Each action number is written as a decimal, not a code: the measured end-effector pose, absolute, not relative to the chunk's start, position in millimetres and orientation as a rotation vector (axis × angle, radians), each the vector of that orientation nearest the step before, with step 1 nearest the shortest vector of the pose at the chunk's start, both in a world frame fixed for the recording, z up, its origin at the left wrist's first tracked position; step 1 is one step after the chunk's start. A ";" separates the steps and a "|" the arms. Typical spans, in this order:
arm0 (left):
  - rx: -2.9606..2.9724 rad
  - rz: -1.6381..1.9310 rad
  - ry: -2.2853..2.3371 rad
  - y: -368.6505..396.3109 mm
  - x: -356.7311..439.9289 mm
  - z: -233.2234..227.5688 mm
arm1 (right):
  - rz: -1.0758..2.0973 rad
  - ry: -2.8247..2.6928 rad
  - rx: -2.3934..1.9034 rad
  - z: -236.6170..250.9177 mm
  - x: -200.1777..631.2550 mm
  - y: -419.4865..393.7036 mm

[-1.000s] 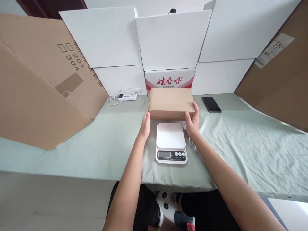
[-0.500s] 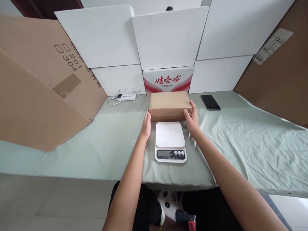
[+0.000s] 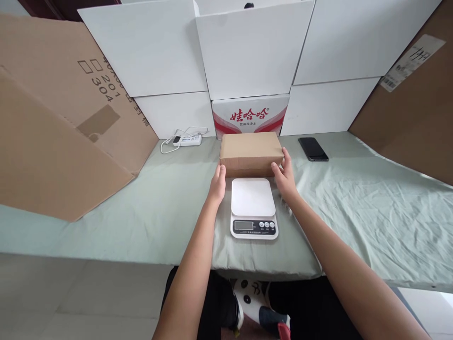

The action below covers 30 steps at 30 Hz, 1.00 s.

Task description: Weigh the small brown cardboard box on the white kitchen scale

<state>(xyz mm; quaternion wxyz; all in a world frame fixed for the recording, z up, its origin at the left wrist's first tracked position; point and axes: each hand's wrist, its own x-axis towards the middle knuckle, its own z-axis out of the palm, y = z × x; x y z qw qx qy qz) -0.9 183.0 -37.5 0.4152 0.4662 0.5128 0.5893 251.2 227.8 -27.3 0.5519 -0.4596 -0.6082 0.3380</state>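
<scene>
A closed brown cardboard box [image 3: 252, 156] sits behind the kitchen scale, gripped at both ends. My left hand [image 3: 218, 183] presses against its left end near the front corner, thumb on top of the fingers' side. At the right end, my right hand [image 3: 284, 175] has its thumb on the front face and its fingers around the side. Just in front of the box lies the white kitchen scale [image 3: 253, 197], its platform bare and its display blank. Whether the box's underside touches the cloth is hard to make out.
Green cloth [image 3: 170, 198] covers the table. A white power strip [image 3: 187, 140] with a cable lies at back left, a black phone [image 3: 313, 149] at back right. White panels [image 3: 251, 56] and a red-and-white carton [image 3: 250, 115] stand behind. Large cardboard sheets [image 3: 53, 132] flank both sides.
The view has shifted slightly, so everything appears a little moved. Both hands keep their hold on the cardboard box, with no clear movement relative to the scale.
</scene>
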 end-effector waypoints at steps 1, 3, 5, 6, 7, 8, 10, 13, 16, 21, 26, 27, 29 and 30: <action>1.157 1.458 1.297 182.5 -1.2 -36.1 | 0.811 -1.430 -1.088 -26.7 249.2 227.7; 1.131 1.420 1.315 180.9 -1.5 -32.2 | 0.835 -1.416 -1.087 -24.8 246.0 226.6; 1.137 1.430 1.312 178.0 -1.5 -26.6 | 0.837 -1.409 -1.076 -20.7 244.8 223.5; 1.153 1.456 1.301 176.0 -1.3 -23.1 | 0.830 -1.412 -1.064 -17.2 245.2 220.7; 1.174 1.495 1.286 173.7 -1.0 -19.0 | 0.816 -1.416 -1.048 -12.6 246.4 216.9; 1.194 1.544 1.269 171.0 -0.5 -14.3 | 0.798 -1.422 -1.030 -6.9 248.3 211.8; 1.218 1.660 1.241 164.1 1.0 -3.7 | 0.754 -1.435 -0.998 6.4 253.9 197.8; 1.203 1.832 1.242 149.3 4.5 12.1 | 0.676 -1.471 -0.986 24.8 262.8 169.0; 1.191 1.939 1.313 128.6 8.3 20.7 | 0.561 -1.492 -1.021 32.3 266.9 137.4; 1.262 1.868 1.568 89.3 9.9 14.8 | 0.430 -1.501 -1.093 23.1 264.6 95.7; 1.257 1.813 1.610 74.2 8.0 9.2 | 0.431 -1.513 -1.179 15.1 266.8 82.5; 1.255 1.815 1.597 74.6 8.7 9.2 | 0.426 -1.509 -1.178 14.8 267.8 83.0; 1.276 1.809 1.571 76.3 10.9 9.4 | 0.414 -1.497 -1.176 14.8 269.3 84.9; 1.292 1.801 1.560 77.1 12.1 9.4 | 0.408 -1.491 -1.178 14.9 269.7 85.9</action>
